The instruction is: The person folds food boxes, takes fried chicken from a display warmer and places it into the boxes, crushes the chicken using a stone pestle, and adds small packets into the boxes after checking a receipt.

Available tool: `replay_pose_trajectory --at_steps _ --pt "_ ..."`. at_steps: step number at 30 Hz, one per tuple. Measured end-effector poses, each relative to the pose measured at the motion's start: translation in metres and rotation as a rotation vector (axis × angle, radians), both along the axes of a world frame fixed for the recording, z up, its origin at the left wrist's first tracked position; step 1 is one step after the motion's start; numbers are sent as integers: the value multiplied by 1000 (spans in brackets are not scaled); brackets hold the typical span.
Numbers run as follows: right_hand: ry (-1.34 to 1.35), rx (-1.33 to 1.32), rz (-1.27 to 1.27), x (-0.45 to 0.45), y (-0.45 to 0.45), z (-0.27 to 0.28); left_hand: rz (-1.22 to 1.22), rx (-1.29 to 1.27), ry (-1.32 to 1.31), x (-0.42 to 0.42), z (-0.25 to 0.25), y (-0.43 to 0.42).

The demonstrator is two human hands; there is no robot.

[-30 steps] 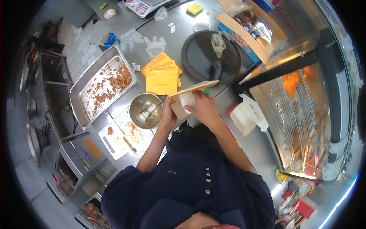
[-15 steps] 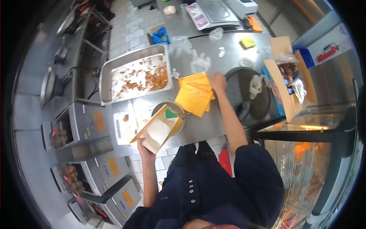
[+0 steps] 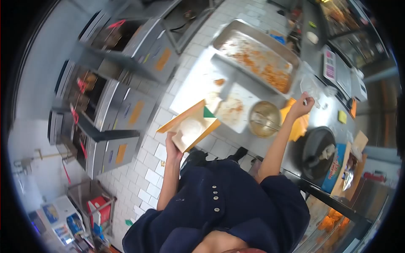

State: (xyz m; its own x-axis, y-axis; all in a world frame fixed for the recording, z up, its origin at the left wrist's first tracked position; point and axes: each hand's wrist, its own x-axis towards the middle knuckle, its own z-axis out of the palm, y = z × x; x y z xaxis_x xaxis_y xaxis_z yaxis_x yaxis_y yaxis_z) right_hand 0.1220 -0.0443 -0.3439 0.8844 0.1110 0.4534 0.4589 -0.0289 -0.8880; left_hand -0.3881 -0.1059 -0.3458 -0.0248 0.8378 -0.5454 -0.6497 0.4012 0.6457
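Your left hand (image 3: 172,145) grips the lower end of a yellow-edged carton (image 3: 181,117), thumb and fingers closed on its wall; the carton stands tilted in front of your torso, its mouth turned up towards the camera, above the tiled floor (image 3: 145,181) and apart from the counter; its inner faces are pale, a green patch (image 3: 208,112) marks the upper corner, and a white rounded item (image 3: 190,128) sits inside.

Your right hand (image 3: 303,103) is raised over the counter side, fingers curled inward; a small pale spot shows at the fingertips, but whether they pinch anything cannot be told; your right forearm passes in front of the yellow sheets (image 3: 300,126), which lie just beside the metal bowl (image 3: 259,116); clear plastic gloves (image 3: 310,82) lie just beyond that hand.

Nearby, a white cutting board (image 3: 249,95) bears brown crumbs and a blurred knife (image 3: 225,90); behind it, the steel tray (image 3: 236,31) holds scattered brown bits; to the right of the yellow sheets lies a dark round pan (image 3: 318,143), with a cardboard box (image 3: 356,168) near it; a yellow sponge (image 3: 342,117) rests near the scale (image 3: 341,74).
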Motion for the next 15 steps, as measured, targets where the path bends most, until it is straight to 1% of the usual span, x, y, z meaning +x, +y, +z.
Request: replay_pose_trajectory --at_steps 1,3,4,5,7,8,10,11,12,13,14,15 --pt "41 70 111 -47 6 12 33 -7 -2 -24 6 12" --pt "19 32 218 -114 14 -6 -34 -60 26 -67 27 38" --pt "0 6 295 -142 29 -9 -62 -49 14 -96 15 53" --pt "-4 -5 333 -171 43 -8 -24 -60 7 -121 2 69" --pt "213 108 367 -233 51 -1 -36 -57 46 -164 -20 99" --pt "211 102 380 -255 51 3 -89 -7 9 -177 -25 114" --pt "304 19 439 -293 64 10 -109 17 7 -192 -29 156" --pt "302 25 421 -312 74 13 -141 11 9 -195 -28 175" --pt "335 46 457 -329 80 15 -173 5 -7 -197 -27 196" --pt "367 66 488 -339 86 15 -202 -3 -10 -199 -33 220" --pt "369 0 505 -343 94 9 -239 -1 -49 -198 -40 245" --pt "366 0 471 -350 102 6 -278 0 -90 -195 -42 271"
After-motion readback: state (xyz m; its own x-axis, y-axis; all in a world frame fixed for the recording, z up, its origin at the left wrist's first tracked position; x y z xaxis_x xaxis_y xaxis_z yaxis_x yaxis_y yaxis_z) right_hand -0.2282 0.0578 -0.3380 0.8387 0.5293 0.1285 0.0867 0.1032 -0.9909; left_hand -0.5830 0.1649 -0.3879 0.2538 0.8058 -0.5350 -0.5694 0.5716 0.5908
